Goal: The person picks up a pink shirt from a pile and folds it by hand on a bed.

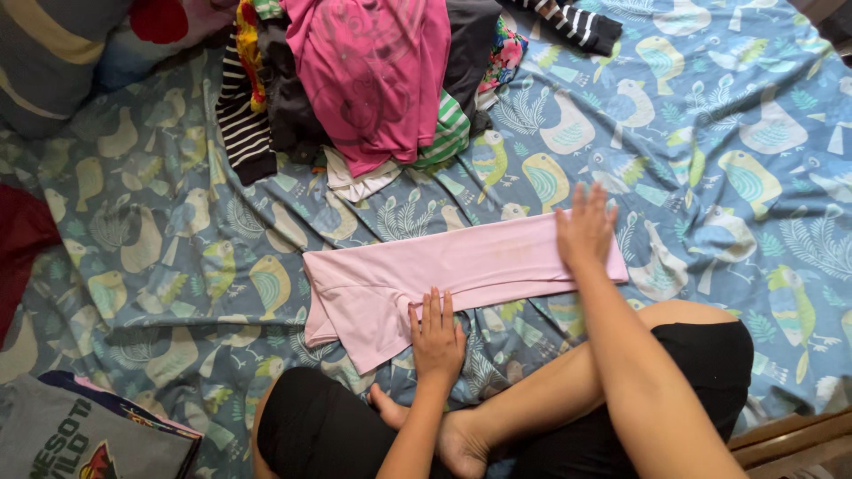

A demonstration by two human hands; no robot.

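A pale pink garment (pixel 444 270), folded into a long strip, lies flat across the bird-print bedsheet (pixel 728 160) just ahead of the person's crossed legs, its left end wider and angled toward the knees. The left hand (pixel 437 333) rests flat, fingers together, on the near lower edge of the strip, while the right hand (pixel 586 231) lies palm-down with fingers slightly spread on its right end. Bare sheet lies open to the right and left; a pile of clothes (pixel 373 80) sits beyond the far edge, and a grey folded shirt (pixel 80 435) lies at the lower left.
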